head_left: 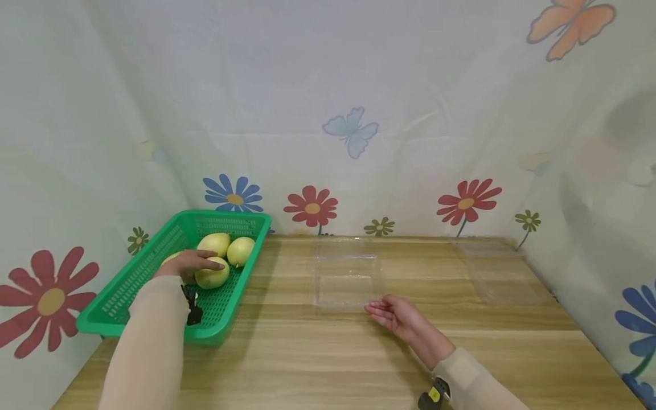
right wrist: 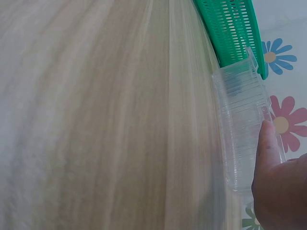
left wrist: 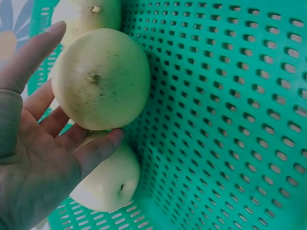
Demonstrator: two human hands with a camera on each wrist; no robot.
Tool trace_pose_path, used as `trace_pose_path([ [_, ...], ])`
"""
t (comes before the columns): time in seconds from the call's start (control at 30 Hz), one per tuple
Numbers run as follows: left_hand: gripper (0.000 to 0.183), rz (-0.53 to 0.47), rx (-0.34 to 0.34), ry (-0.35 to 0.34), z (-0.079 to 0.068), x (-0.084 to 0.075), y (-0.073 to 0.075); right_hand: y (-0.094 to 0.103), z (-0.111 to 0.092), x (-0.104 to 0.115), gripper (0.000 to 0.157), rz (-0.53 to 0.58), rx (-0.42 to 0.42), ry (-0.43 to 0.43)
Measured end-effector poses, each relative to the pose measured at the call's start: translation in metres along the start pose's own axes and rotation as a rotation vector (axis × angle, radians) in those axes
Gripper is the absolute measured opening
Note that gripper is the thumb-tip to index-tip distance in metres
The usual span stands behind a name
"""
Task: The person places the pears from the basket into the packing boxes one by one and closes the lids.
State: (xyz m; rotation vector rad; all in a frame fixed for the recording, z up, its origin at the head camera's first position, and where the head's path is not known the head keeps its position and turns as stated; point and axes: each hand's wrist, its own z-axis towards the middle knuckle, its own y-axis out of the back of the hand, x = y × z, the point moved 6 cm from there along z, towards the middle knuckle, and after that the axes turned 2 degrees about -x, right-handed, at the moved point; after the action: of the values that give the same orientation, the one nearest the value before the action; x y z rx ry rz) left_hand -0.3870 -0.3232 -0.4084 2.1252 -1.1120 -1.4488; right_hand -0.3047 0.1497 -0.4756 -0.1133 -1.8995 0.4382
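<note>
My left hand (head_left: 192, 262) reaches into the green plastic basket (head_left: 222, 330), palm down, over a round pale yellow-green fruit (head_left: 212, 275). In the left wrist view its fingers are spread about that fruit (left wrist: 101, 79), some partly hidden behind it; the upper digit stands clear of it. Similar fruits (left wrist: 108, 179) lie against it. My right hand (head_left: 402, 320) has its fingers extended, holding nothing, at the near right corner of a clear plastic box (head_left: 345, 290). Whether it touches the box (right wrist: 240, 124) I cannot tell.
Another clear plastic container (head_left: 504, 279) lies on the right of the wooden table (head_left: 318, 364). The basket stands at the left, against a white cloth wall (head_left: 400, 165) printed with flowers and butterflies. A raised basket rim surrounds the fruits.
</note>
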Motion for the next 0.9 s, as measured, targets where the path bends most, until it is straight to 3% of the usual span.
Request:
trace_pose_path([
  [0.23,0.089,-0.104,-0.01,-0.023,0.0012,-0.0011,-0.0074,0.0016,0.0025,-0.001,0.033,0.0,-0.009,-0.001],
  [0.63,0.089,-0.049,-0.061,-0.047,0.0029,-0.0015,-0.0073,0.0019,0.0037,0.0002,0.034,0.003,-0.012,0.009],
  [0.9,0.087,-0.039,-0.138,-0.076,0.0032,0.001,-0.0024,0.0027,0.0024,-0.0024,0.031,0.009,-0.038,0.005],
])
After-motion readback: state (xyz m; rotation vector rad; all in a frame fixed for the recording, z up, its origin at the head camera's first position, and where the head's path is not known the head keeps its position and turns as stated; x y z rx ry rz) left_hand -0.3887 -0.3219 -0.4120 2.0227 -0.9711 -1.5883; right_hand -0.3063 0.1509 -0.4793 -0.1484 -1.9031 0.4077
